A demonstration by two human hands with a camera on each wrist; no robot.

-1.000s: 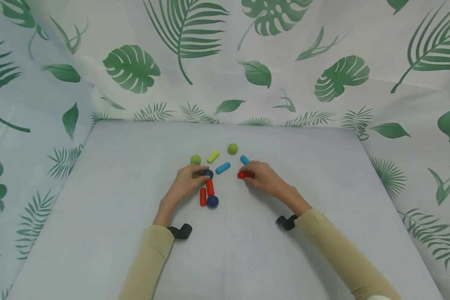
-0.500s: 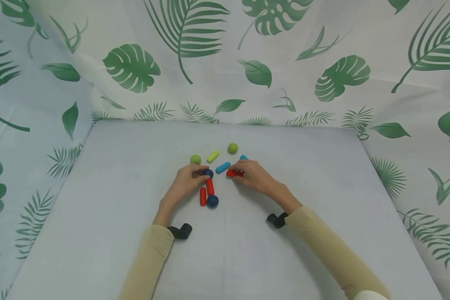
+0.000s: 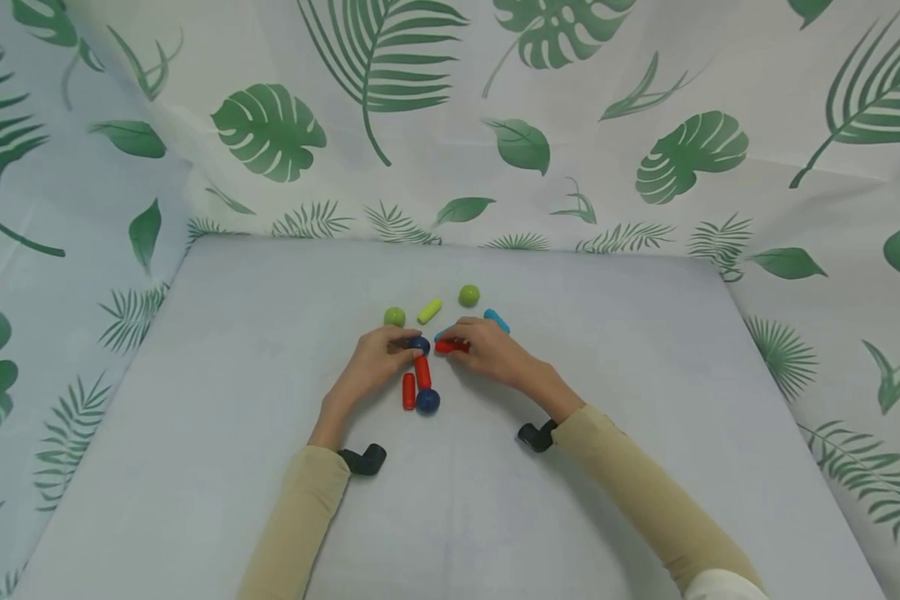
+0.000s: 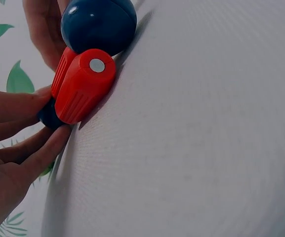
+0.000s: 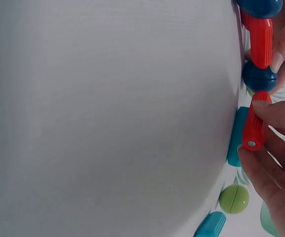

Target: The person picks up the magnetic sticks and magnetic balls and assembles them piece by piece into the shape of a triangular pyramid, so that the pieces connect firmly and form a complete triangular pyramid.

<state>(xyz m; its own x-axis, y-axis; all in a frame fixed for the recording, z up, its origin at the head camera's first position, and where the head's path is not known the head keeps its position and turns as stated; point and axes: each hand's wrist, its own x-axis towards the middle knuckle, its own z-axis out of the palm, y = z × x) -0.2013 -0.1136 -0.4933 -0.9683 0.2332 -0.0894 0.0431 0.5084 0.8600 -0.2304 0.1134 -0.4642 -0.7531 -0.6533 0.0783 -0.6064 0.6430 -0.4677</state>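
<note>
Near the middle of the table, my left hand (image 3: 378, 358) pinches a dark blue ball (image 3: 420, 345) between thumb and fingers. A red magnetic stick (image 3: 423, 372) runs from that ball to a second dark blue ball (image 3: 428, 402) nearer me. Beside it lies another red stick (image 4: 85, 91), its pale disc end showing in the left wrist view. My right hand (image 3: 487, 348) pinches a third red stick (image 5: 255, 126) by its ribbed sides. In the right wrist view this stick's far end is right at the blue ball (image 5: 260, 76) in my left hand.
Beyond the hands lie two green balls (image 3: 469, 295) and a yellow-green stick (image 3: 430, 312). One blue stick (image 3: 497, 321) lies behind my right hand; another blue stick (image 5: 237, 136) is partly hidden by that hand. A leaf-printed cloth (image 3: 420, 167) hangs behind the table.
My right hand has moved left with the red stick, up close to the blue ball in my left hand. It now covers much of one blue stick and uncovers the other. My left hand stays put.
</note>
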